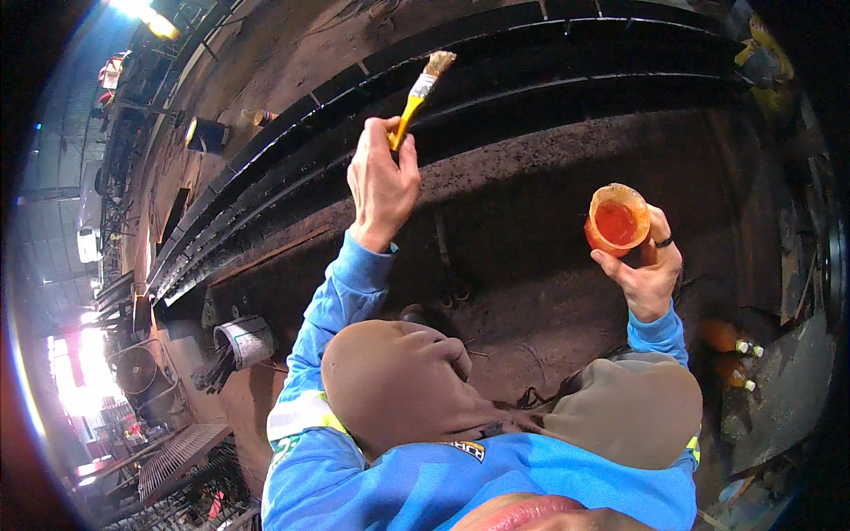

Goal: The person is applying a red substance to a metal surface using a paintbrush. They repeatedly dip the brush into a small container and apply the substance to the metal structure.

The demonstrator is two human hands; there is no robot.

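Note:
My left hand (379, 190) grips a paintbrush (413, 106) by its yellow handle, the pale bristles tilted up and away over long black metal beams (496, 71). In the air on the right, my right hand (651, 279), with a dark ring on one finger, is closed round a small cup (598, 239). Orange-red liquid (618, 223) lies inside the cup, and its rim is smeared. The brush and the cup are well apart. Whether the bristles touch a beam I cannot tell.
Dirt ground (522, 310) lies between my bent knees and the beams. A dark can (205, 135) stands beyond them. At left, a bucket (246, 342) lies tipped with dark rods in it. Bottles with pale caps (733, 380) lie at right, beside a grey sheet (788, 398).

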